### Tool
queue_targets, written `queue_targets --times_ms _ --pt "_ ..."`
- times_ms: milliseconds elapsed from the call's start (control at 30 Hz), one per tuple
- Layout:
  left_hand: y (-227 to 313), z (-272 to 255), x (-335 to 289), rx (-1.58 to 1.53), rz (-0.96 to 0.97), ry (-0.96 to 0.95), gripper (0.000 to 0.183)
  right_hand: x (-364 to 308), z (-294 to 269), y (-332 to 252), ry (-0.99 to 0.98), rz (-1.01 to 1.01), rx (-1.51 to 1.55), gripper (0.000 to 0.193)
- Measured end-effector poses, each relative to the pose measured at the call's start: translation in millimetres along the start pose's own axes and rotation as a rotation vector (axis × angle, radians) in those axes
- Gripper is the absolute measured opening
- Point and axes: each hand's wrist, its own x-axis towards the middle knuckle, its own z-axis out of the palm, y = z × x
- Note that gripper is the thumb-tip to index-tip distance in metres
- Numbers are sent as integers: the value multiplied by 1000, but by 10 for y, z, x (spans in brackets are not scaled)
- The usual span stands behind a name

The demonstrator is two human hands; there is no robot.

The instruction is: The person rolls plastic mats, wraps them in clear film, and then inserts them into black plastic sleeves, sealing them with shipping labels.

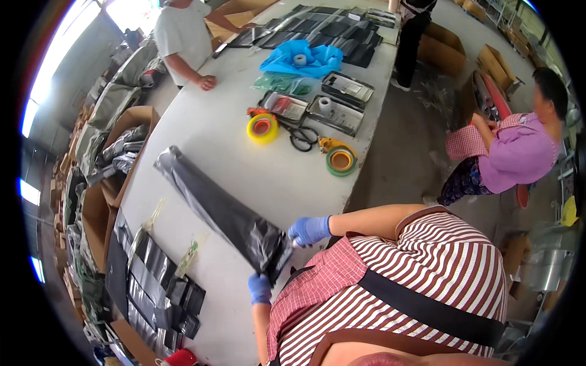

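A long dark grey plastic bag [213, 204] lies slantwise across the white table, its near end bunched and shiny. My left hand [259, 288], in a blue glove, is closed on the lower corner of that end. My right hand [309, 232], gloved alike, grips the opposite corner, fingertips partly hidden. What the bag contains, if anything, is out of sight. Farther up the table lie a yellow tape roll [262, 129], black-handled scissors [302, 138] and a tape dispenser with a green-edged roll [341, 160], all apart from my hands.
Stacked dark plastic packages [149, 283] lie at the table's left edge. Beyond the tapes are black trays [336, 114] and a blue plastic bag [299, 57]. A cardboard box [131, 143] stands left. One person [183, 43] leans at the far side; another [519, 146] stands right.
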Motion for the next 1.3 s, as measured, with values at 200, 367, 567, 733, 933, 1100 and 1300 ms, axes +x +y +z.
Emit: queue_targets --times_ms 200,367,567,733,933,1100,1300 --pt "-316 246 -75 189 -147 115 29 -382 -1406 802 159 -53 101 29" --pt "-275 326 -14 31 -272 185 31 -138 -2722 1197 642 -108 -81 23" --pt "-256 391 40 -110 -414 231 32 1098 -3431 1227 655 -136 -282 21" --pt "-106 373 -31 17 -425 252 37 1787 -3444 1244 404 163 -761 23" --pt "-145 428 -45 -48 -460 228 43 1814 -3309 1341 393 107 -822 22" --pt "9 436 1 -154 -526 257 44 1754 -3349 1393 556 41 -737 18" --pt "-314 507 -114 -335 -425 331 35 1976 -3288 1540 636 -67 -635 16"
